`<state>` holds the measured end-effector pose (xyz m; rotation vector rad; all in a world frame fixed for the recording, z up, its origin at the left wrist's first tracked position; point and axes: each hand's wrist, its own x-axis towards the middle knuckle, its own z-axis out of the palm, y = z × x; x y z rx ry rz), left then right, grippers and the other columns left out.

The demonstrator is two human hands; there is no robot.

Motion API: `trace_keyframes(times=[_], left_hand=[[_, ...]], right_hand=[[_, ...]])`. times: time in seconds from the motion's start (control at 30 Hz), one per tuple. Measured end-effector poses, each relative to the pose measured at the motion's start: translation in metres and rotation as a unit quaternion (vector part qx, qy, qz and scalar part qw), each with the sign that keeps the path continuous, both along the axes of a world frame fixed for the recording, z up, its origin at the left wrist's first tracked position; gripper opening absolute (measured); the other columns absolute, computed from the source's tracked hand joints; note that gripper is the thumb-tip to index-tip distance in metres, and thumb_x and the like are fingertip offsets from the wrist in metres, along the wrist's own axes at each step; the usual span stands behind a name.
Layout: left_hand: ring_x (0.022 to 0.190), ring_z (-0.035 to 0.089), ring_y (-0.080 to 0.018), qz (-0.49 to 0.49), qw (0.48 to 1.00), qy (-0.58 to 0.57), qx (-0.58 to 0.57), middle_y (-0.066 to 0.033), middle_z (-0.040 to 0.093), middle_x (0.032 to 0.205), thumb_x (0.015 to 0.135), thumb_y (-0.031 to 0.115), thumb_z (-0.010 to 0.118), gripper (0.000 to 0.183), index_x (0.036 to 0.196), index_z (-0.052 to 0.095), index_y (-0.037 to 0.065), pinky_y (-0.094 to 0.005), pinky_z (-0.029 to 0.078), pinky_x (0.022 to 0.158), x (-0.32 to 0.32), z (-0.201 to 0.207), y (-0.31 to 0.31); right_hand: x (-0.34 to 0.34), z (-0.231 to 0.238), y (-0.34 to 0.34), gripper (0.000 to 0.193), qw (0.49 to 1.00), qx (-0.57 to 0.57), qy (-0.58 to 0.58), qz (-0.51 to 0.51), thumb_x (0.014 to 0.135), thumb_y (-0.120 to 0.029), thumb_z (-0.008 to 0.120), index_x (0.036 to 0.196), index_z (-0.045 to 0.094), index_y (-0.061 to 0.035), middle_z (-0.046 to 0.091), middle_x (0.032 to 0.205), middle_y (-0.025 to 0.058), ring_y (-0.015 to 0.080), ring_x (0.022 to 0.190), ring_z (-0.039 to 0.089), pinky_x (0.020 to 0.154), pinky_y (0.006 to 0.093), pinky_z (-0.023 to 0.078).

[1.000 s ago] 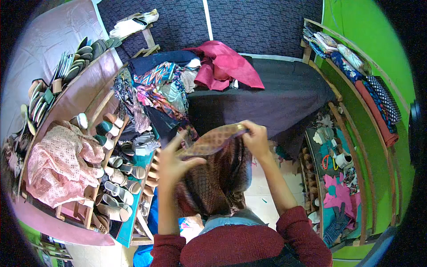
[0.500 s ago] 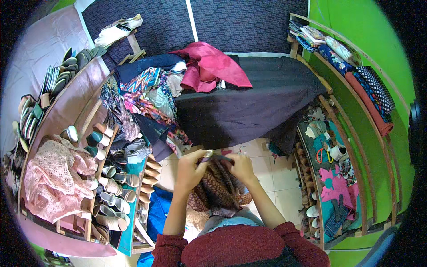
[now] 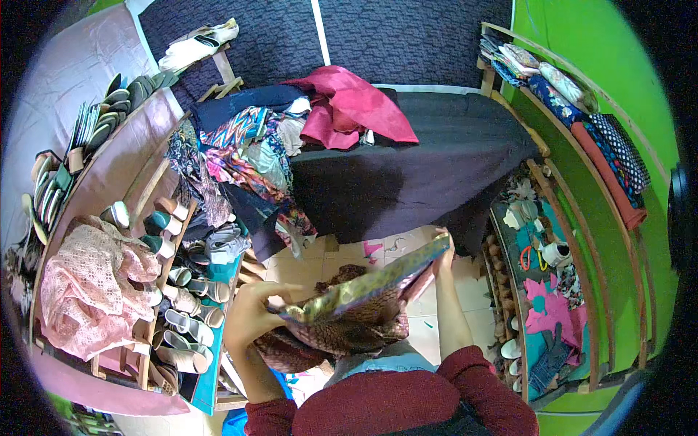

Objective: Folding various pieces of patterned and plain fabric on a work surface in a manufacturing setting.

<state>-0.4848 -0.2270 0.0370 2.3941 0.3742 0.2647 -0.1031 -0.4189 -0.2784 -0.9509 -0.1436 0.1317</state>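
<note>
Between my hands stretches a brown patterned cloth (image 3: 374, 327) with a shiny gold and greenish band along its upper edge. My left hand (image 3: 253, 311) pinches the band's near-left end, thumb on top. Higher and to the right, my right hand (image 3: 443, 254) grips the other end, its fingers partly hidden behind the band. Below the band the cloth hangs in loose folds in front of my lap, and some of it bunches under my left hand.
On the left, a rack (image 3: 217, 341) holds several shoes, with a pink lace cloth (image 3: 94, 287) beside them. Ahead, a dark-draped table (image 3: 414, 182) bears mixed fabrics and a magenta cloth (image 3: 356, 109). A right-hand shelf carries pink scraps (image 3: 545, 305); folded fabrics (image 3: 607, 171) lie above.
My hands have moved apart, the left down and left, the right up and right. The cloth, bunched and hanging before, is now spread, with its gold band showing.
</note>
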Motion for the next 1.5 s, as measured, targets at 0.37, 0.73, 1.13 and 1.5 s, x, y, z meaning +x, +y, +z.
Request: trace_keyframes(times=[0.37,0.73,1.13,1.5], left_hand=[[0.105,0.053,-0.024,0.022,0.977,-0.207,-0.054,-0.0106,0.055,0.116,0.056,0.01,0.076,0.065,0.117,0.053,0.01,-0.0303,0.042,0.087,0.096,-0.05,-0.006],[0.051,0.049,-0.0154,-0.178,0.983,0.032,-0.024,-0.0142,0.057,0.061,0.071,0.023,0.07,0.029,0.076,0.062,-0.003,-0.0328,0.041,0.053,0.105,-0.129,-0.02],[0.081,0.062,-0.0208,-0.166,0.593,-0.168,-0.77,-0.0131,0.058,0.101,0.089,0.025,0.044,0.037,0.113,0.047,-0.003,-0.0359,0.053,0.075,0.111,-0.154,0.024],[0.081,0.053,-0.0058,-0.035,0.848,-0.144,-0.51,0.0021,0.058,0.09,0.087,0.025,0.051,0.028,0.106,0.056,0.005,-0.0215,0.044,0.068,0.083,-0.11,-0.015]], right_hand=[[-0.122,0.214,0.04,0.034,0.832,0.192,-0.186,0.486,0.074,-0.033,0.063,0.056,0.048,-0.008,0.057,0.066,0.0123,0.0239,0.069,0.057,0.071,0.0336,0.046],[-0.106,0.236,0.006,0.027,0.778,0.334,-0.189,0.497,0.078,-0.023,0.057,0.055,0.048,-0.0115,0.049,0.052,0.0018,0.0189,0.059,0.05,0.082,0.0457,0.043],[-0.126,0.266,-0.044,0.042,0.639,-0.484,-0.539,0.258,0.063,0.002,0.055,0.104,0.057,-0.0062,0.047,0.121,0.0176,0.0325,0.116,0.042,0.095,0.037,0.034],[-0.197,0.228,0.04,0.033,0.864,-0.136,-0.424,0.235,0.06,0.011,0.054,0.087,0.065,-0.0029,0.064,0.095,0.0112,0.0226,0.092,0.06,0.083,0.0322,0.045]])
